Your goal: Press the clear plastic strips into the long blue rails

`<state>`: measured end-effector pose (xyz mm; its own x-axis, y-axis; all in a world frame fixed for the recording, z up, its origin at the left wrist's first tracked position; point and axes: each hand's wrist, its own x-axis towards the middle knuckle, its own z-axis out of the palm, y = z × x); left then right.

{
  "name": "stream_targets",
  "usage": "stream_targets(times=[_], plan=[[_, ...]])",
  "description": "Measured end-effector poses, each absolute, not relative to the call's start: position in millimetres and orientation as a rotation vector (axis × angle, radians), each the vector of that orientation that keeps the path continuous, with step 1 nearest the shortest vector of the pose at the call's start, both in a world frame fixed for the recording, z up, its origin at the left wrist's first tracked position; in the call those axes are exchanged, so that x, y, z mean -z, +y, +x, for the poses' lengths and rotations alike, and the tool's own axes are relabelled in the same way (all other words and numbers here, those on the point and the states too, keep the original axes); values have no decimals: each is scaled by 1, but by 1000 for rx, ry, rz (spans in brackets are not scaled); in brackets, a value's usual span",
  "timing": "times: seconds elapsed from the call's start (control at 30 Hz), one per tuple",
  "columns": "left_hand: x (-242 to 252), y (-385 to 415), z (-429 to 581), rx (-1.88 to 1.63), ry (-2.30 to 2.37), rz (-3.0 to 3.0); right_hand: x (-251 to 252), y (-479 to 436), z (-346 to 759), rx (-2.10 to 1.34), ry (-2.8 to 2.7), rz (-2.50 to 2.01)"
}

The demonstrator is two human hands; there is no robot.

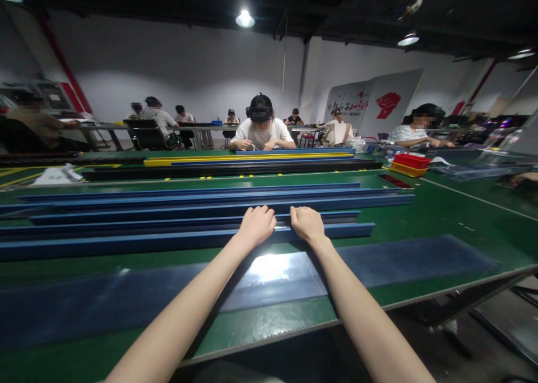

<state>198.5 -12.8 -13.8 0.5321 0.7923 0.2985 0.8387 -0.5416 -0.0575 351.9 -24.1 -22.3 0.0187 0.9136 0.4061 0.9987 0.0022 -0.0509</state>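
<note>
Both hands are over the nearest long blue channel strip (185, 240), which lies lengthwise across the green table. My left hand (257, 225) is closed, its fingers curled down over the strip. A short gap away, my right hand (308, 224) is closed on the same strip, with its thumb side turned inward. The fingertips of both hands are hidden. A pale shine shows in the strip's groove between them. Under my forearms a long clear plastic sheet (412, 259) lies flat on the table and reflects a lamp.
More blue channel strips (386, 199) lie beyond my hands. Farther back are a black strip (235, 170), a yellow strip (252, 159), a red bin (411, 161) and a phone (395, 181). A co-worker (263, 128) sits opposite. The table edge (290, 332) runs below my forearms.
</note>
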Motion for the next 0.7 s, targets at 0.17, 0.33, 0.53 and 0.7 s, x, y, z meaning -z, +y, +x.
stream_targets(times=[0.17, 0.33, 0.53, 0.7], plan=[[23, -13, 210, 341, -1378, -2557, 22, -25, 350, 374, -1998, -1950], [25, -11, 205, 373, -1361, -2551, 22, -27, 352, 417, -2071, -1862], [23, -9, 193, 341, -1321, -2517, 21, -28, 353, 463, -2207, -1726], [21, -4, 174, 298, -1325, -2490, 22, -27, 360, 474, -2202, -1691]])
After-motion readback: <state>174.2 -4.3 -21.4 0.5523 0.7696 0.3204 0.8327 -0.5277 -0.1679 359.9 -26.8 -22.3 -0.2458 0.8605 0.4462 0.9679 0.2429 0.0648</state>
